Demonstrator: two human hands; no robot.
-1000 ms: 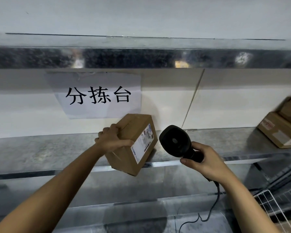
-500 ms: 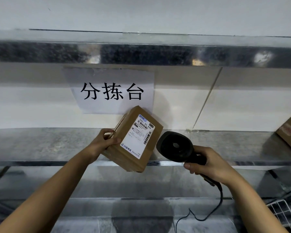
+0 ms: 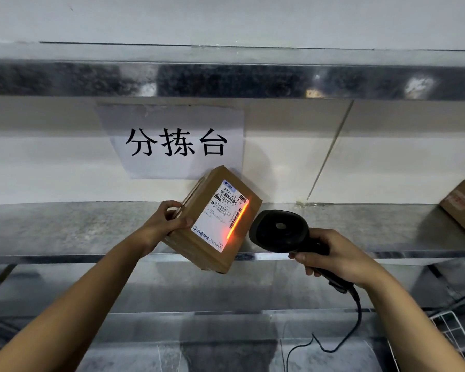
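My left hand (image 3: 163, 223) grips a small cardboard box (image 3: 199, 247) by its left side and holds it tilted in the air above the metal shelf (image 3: 65, 229). The box's white shipping label (image 3: 217, 216) faces me. My right hand (image 3: 336, 257) grips the handle of a black corded barcode scanner (image 3: 279, 230), whose head sits just right of the box. An orange-red scan line (image 3: 236, 220) glows across the barcode at the label's right edge.
A paper sign (image 3: 176, 142) with three black characters hangs on the white wall behind the box. Another cardboard box (image 3: 463, 208) lies on the shelf at far right. A white wire basket (image 3: 452, 334) shows at lower right, and the scanner cable (image 3: 341, 342) loops down.
The box has been turned so its label faces me, and the scanner stayed close beside it. The orange-red scan line now lights the barcode, where no light showed before.
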